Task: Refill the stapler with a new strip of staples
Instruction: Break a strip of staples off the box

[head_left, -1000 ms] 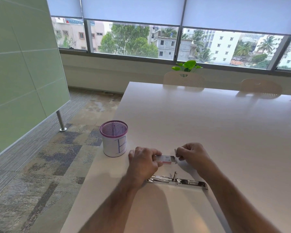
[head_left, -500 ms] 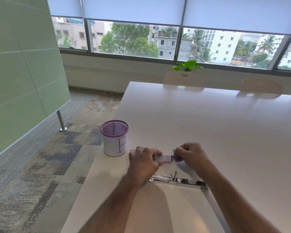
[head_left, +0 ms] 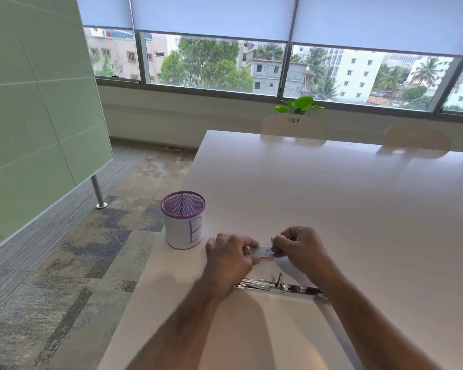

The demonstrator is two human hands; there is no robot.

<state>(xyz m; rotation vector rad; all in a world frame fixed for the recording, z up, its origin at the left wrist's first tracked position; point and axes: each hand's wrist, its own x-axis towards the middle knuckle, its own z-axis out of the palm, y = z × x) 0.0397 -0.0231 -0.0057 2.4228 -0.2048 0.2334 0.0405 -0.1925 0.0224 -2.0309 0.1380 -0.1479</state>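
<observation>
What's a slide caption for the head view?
Both hands hold a small staple box above the opened stapler.

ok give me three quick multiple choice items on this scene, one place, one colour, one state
1. Where does the opened metal stapler lie?
A. in the cup
B. on the white table, nearer the person than both hands
C. on the floor

2. The mesh pen cup has a rim of what colour?
A. purple
B. green
C. black

3. What does the left hand do?
A. rests flat
B. hangs idle
C. holds the small staple box

Answers: 1 B, it lies open below the wrists; 2 A, a purple ring tops the mesh; 3 C, its fingers curl round the box while the right hand pinches at its end.
</observation>
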